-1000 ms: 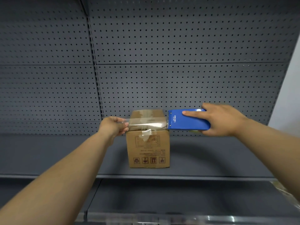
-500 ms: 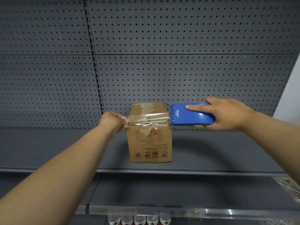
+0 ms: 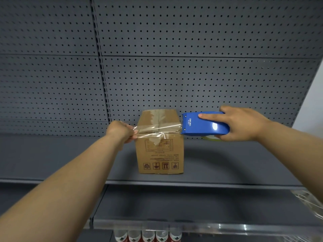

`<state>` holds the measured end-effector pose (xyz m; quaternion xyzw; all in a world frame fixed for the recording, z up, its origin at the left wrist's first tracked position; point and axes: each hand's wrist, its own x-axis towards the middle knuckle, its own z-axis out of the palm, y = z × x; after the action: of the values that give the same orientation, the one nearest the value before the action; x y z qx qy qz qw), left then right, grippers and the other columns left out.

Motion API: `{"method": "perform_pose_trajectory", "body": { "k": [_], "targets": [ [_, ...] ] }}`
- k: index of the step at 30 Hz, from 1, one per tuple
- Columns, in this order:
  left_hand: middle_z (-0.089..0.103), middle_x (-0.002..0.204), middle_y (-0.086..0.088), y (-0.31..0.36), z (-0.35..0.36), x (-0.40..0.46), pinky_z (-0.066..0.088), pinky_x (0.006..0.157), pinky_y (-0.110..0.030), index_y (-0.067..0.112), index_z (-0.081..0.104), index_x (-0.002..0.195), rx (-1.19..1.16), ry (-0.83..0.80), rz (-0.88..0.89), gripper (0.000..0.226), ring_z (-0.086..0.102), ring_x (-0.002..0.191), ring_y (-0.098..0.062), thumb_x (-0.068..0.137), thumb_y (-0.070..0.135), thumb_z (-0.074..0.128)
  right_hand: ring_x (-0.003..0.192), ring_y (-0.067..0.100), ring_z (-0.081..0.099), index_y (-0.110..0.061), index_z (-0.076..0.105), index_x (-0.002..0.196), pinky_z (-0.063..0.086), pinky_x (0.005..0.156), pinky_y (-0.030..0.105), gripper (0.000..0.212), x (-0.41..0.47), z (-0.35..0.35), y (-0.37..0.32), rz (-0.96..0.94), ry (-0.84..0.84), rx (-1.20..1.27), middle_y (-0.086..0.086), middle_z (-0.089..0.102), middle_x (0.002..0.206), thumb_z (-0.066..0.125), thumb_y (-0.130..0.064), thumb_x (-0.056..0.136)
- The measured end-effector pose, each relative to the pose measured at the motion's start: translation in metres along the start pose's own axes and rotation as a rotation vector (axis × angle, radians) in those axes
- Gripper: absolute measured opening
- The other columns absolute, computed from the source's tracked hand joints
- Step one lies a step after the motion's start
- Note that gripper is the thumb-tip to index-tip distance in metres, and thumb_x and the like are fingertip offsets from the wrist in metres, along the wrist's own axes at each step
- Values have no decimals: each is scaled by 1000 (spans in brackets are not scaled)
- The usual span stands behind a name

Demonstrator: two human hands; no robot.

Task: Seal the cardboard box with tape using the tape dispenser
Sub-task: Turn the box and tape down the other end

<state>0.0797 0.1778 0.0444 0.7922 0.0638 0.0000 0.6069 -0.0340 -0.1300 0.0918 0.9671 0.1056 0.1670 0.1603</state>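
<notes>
The left hand (image 3: 122,131) pinches the free end of the clear, thin tape strip (image 3: 158,131), while the right hand (image 3: 242,123) wraps the blue plastic tape dispenser (image 3: 203,125), forefinger along its side. Stretched over the brown cardboard box (image 3: 160,145) on the grey metal shelf (image 3: 70,159), the limp, sticky film likely wrinkles unless kept taut. Since earlier, it sits lower, creasing against the box's front top edge.

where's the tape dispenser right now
In the head view, the blue tape dispenser is right of centre, held in the right hand, just beside the cardboard box.

Matt cardboard box (image 3: 160,154), glossy clear tape (image 3: 157,131), shiny plastic dispenser (image 3: 204,126).
</notes>
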Motion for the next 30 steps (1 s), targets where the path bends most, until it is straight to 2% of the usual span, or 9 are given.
{"method": "perform_pose_trajectory", "body": {
  "k": [8, 11, 14, 17, 19, 21, 25, 27, 30],
  "targets": [
    [49, 61, -7, -5, 2, 4, 36, 51, -26, 6, 62, 78, 60, -25, -83, 9, 41, 52, -15, 85, 10, 64, 75, 15, 42, -60, 11, 134, 33, 63, 26, 71, -1, 7, -2, -2, 8, 18, -3, 40, 88, 31, -71, 66],
    [43, 63, -8, -4, 7, 3, 33, 50, -27, 6, 50, 67, 225, 78, -23, 24, 39, 55, -19, 85, 14, 64, 75, 15, 43, -61, 12, 133, 35, 63, 26, 70, -1, 9, -2, 2, 16, 26, -3, 42, 89, 34, -72, 68],
    [50, 112, -18, 1, 15, -2, 49, 81, -38, 1, 51, 111, 443, 205, 70, 34, 55, 96, -32, 85, 19, 63, 75, 15, 45, -62, 8, 133, 37, 62, 26, 69, -2, 10, 0, -2, 8, 4, -3, 42, 90, 39, -71, 72],
    [22, 154, -12, -2, 16, -10, 29, 112, -44, 16, 20, 148, 745, 264, 354, 75, 26, 140, -32, 86, 13, 61, 74, 15, 46, -62, 7, 133, 38, 62, 26, 69, -2, 10, 0, -4, 13, -2, -3, 41, 88, 40, -72, 73],
    [28, 153, -5, 2, 23, -15, 24, 114, -41, 20, 27, 146, 801, 160, 502, 62, 26, 140, -28, 91, 19, 53, 75, 16, 46, -63, 7, 132, 40, 64, 27, 69, -2, 10, -2, -3, 17, -8, -3, 41, 87, 40, -74, 73],
    [49, 135, -7, 5, 30, -20, 39, 103, -41, 18, 43, 137, 838, -3, 504, 44, 46, 123, -29, 95, 29, 43, 75, 16, 44, -63, 8, 132, 39, 64, 27, 68, -3, 9, -3, 4, 16, -13, -3, 39, 87, 41, -73, 74],
    [57, 118, -15, 7, 32, -30, 51, 85, -37, 13, 48, 130, 1019, -51, 508, 37, 59, 101, -29, 96, 8, 33, 73, 15, 43, -62, 9, 133, 35, 62, 26, 67, -6, 8, -1, 27, 8, -24, -4, 38, 87, 43, -70, 76],
    [50, 132, -18, 2, 30, -32, 47, 95, -41, 14, 43, 135, 1027, -121, 560, 40, 52, 116, -31, 97, 17, 30, 73, 15, 43, -63, 8, 132, 35, 62, 26, 67, -8, 10, -1, 42, 5, -11, -5, 38, 87, 43, -71, 75],
    [9, 156, -24, -4, 35, -39, 21, 115, -45, 19, 7, 151, 1140, -233, 516, 61, 11, 145, -35, 97, 45, 19, 74, 15, 44, -63, 8, 132, 35, 62, 26, 68, -7, 12, -2, 44, 5, 7, -5, 39, 89, 42, -70, 74]
  ]
}}
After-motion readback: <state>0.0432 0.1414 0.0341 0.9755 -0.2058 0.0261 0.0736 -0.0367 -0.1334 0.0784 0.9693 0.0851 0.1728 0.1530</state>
